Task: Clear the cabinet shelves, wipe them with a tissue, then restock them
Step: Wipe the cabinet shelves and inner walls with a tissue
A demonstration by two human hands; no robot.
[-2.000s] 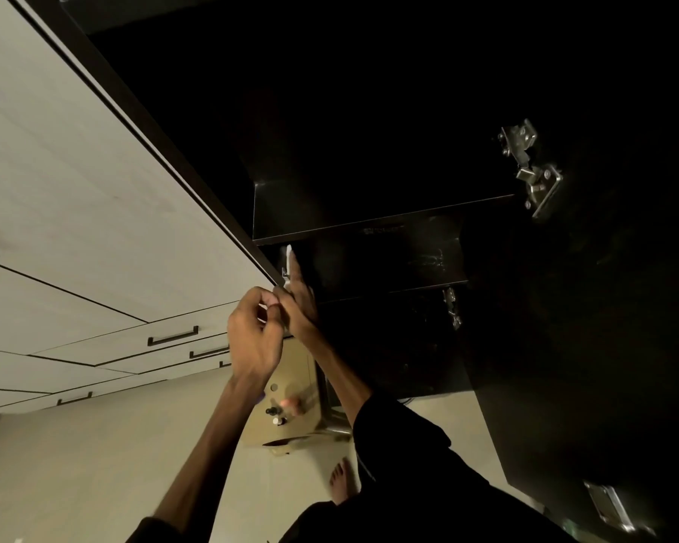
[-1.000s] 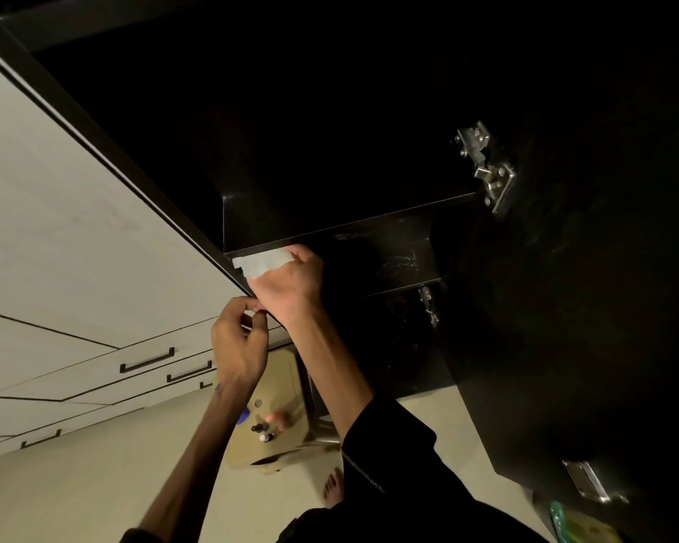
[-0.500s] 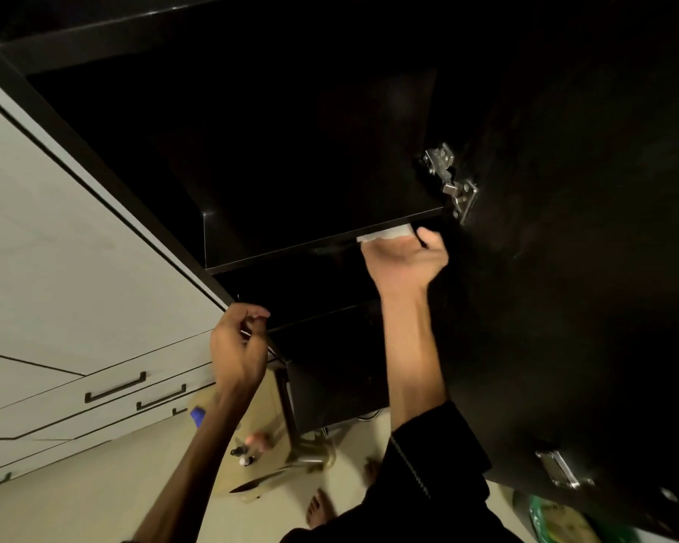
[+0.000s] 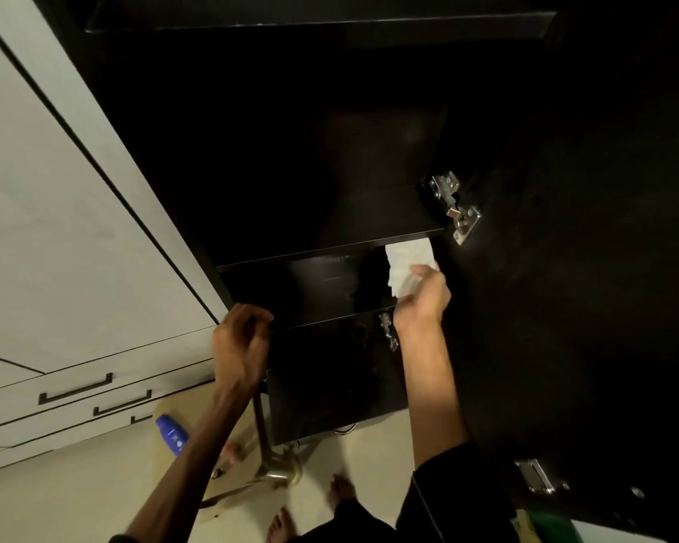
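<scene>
A blue bottle [image 4: 172,434] lies on a wooden stool [image 4: 247,456] beside white drawers [image 4: 75,389].

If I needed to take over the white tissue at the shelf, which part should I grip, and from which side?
Probably the free upper part of the white tissue, which stands clear above the right hand, just under the front edge of the shelf. Come from the left: the open door with its hinge crowds the right, and the fingers pinch the lower part.

Dim room: pale drawer fronts [image 4: 75,339] with dark bar handles [image 4: 75,389] meet a beige floor [image 4: 75,499].
</scene>
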